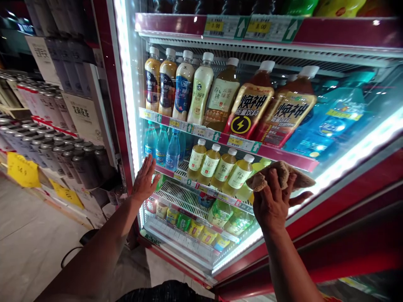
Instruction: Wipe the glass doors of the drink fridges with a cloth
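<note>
Brown cloth [281,177] sat clamped in the fingers of our right hand [273,202] against the cooler door [362,180], left hand [145,178] braced flat, fingers straight; we judged even, overlapping passes best.

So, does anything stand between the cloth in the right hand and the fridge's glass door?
Nothing visible does. The right hand presses the cloth onto the glass door. The left hand lies flat on the glass farther left, clear of the cloth; the bottles stand behind it.
</note>
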`<state>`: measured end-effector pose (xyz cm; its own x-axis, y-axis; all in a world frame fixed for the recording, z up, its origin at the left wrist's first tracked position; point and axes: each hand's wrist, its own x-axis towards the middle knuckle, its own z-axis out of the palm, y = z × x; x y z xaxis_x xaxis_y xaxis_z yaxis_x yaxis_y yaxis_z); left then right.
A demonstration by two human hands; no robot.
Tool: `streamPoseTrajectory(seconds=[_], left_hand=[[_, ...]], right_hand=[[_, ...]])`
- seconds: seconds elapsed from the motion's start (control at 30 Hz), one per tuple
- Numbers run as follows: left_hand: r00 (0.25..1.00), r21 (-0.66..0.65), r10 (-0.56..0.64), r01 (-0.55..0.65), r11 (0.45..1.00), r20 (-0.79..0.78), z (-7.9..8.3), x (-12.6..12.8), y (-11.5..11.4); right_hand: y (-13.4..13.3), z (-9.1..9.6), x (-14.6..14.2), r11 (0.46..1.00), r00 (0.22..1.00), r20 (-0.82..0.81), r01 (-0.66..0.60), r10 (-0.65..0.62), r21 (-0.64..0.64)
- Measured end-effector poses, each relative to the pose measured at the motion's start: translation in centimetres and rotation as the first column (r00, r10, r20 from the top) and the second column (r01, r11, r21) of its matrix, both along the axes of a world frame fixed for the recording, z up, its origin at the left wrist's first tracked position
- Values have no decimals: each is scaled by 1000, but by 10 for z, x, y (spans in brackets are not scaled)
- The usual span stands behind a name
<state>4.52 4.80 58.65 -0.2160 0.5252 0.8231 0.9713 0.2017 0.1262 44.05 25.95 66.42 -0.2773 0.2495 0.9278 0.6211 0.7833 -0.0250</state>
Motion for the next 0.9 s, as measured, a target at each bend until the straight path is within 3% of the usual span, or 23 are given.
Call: streamPoseTrajectory(seconds=[0.07,0.2,0.4,0.53,0.67,0.9], left_hand=[[1000,4,20,-20,1000,-1,1,-4,-2],[997,86,77,-75,993,-19,3,-17,-7],[997,85,53,-57,995,59,4,-43,-9],[997,27,21,-23,999,76,-1,-54,-9],[999,19,-17,16,1000,35,0,-60,-14],[996,56,-50,47,997,67,11,-61,-22]], right_hand=[[-5,-5,-7,999,999,22,40,-40,4],[-16,-18,-16,995,991,133,-23,10,98],[-20,-1,-37,984,996,71,35,-48,177],[-28,-8,-50,985,996,87,1,-16,173],[-33,-16,-54,985,984,177,-41,10,170],[-34,1,-70,980,995,97,17,-37,198]])
